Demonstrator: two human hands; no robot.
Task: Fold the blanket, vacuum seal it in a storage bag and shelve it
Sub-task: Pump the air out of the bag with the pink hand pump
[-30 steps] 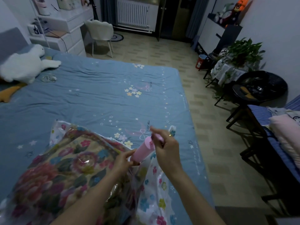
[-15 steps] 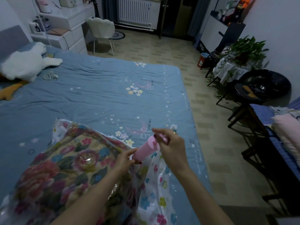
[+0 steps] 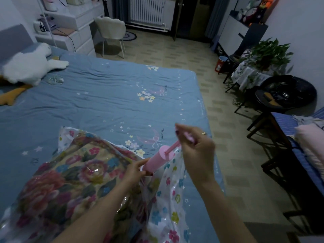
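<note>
The folded floral blanket lies inside a clear storage bag printed with small flowers, which sits on the blue bed at about 7 o'clock in the view, its loose plastic edge spilling toward 6 o'clock. A pink hand pump stands tilted on the bag's upper right part, its barrel leaning toward 1 o'clock. The left hand grips the pump's lower end, fingers curled round the base where it meets the bag; the valve itself is hidden beneath the fingers, so whether the pump sits squarely on it cannot be told. The right hand is above and to the right of the barrel, at roughly 2 o'clock from it, its fingers closed on the pink handle, with a thin pink rod showing between handle and barrel top. A ring shows on one finger of that hand. At 10 o'clock a white plush toy lies on the bed near the headboard. At 12 o'clock a white chair stands on the tiled floor beside a white dresser. At 2 o'clock a leafy plant sits on a small covered table, with a dark round chair just beside it.
</note>
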